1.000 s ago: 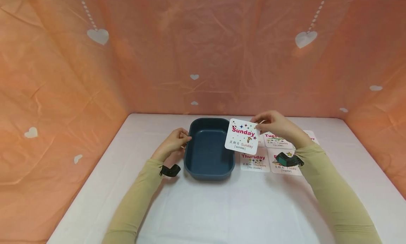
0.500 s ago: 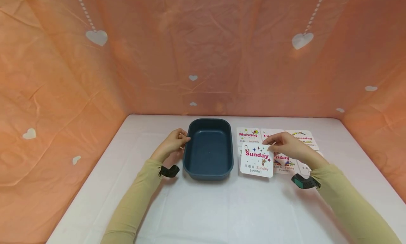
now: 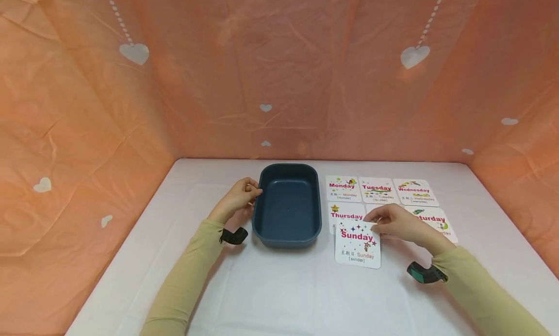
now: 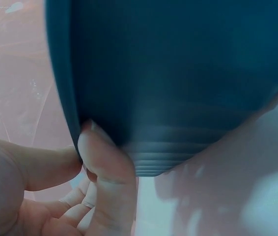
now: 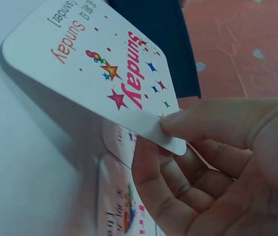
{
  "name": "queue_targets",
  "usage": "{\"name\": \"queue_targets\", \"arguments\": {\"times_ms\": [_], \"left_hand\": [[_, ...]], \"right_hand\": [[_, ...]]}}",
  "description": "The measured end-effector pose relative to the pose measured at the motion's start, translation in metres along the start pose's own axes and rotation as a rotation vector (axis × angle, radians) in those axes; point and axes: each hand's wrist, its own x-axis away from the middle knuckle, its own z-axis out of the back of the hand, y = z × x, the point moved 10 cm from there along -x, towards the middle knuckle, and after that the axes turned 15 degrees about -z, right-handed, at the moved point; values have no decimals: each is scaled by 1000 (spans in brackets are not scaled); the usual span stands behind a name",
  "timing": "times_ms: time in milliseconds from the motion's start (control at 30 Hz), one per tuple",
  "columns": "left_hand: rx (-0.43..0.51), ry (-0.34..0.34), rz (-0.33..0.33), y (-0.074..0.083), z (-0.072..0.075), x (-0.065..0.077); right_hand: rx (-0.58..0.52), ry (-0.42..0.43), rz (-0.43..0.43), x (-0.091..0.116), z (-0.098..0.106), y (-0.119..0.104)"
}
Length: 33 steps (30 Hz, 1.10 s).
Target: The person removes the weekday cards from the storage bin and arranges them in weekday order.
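Note:
A white card printed "Sunday" (image 3: pixel 357 246) is pinched at its upper right corner by my right hand (image 3: pixel 399 224). In the right wrist view the thumb lies on the printed face of the card (image 5: pixel 95 64), which is tilted above the table. Part of the Thursday card (image 3: pixel 346 212) and most of the card to its right are covered by the Sunday card and the hand. My left hand (image 3: pixel 238 196) pinches the left rim of a dark blue rectangular tray (image 3: pixel 288 241); thumb and finger straddle that rim in the left wrist view.
Right of the tray lie two rows of cards: Monday (image 3: pixel 342 190), Tuesday (image 3: pixel 378 190) and Wednesday (image 3: pixel 415 192) behind, Thursday and Saturday (image 3: pixel 438 224) among those in front. The white table (image 3: pixel 271 297) meets an orange cloth backdrop (image 3: pixel 271 74) with hearts.
My right hand has brought the Sunday card from over the tray's right edge, rightward and toward me, to the front of the card rows. My left hand has stayed on the tray rim.

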Motion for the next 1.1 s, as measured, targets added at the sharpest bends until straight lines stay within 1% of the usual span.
{"name": "queue_targets", "arguments": {"times_ms": [33,167,267,400,500,600,733,900,1100], "left_hand": [[4,-1,2,-1,0,0],[10,-2,4,-2,-1,0],[13,1,3,-3,-1,0],[12,1,1,-3,0,0],[10,-5,-4,-3,1,0],[13,-5,-3,-5,1,0],[10,2,-6,-6,1,0],[6,0,-16,-5,2,-1],[6,-5,-18,-4,1,-2]], "right_hand": [[9,7,3,1,-1,0],[82,56,61,4,-6,-4],[101,72,107,8,-12,-8],[106,100,94,13,-18,-7],[122,139,77,15,-21,-5],[133,176,67,17,-22,-3],[153,218,77,17,-22,-2],[174,238,102,19,-24,-4],[193,263,78,18,-24,-4]]}}
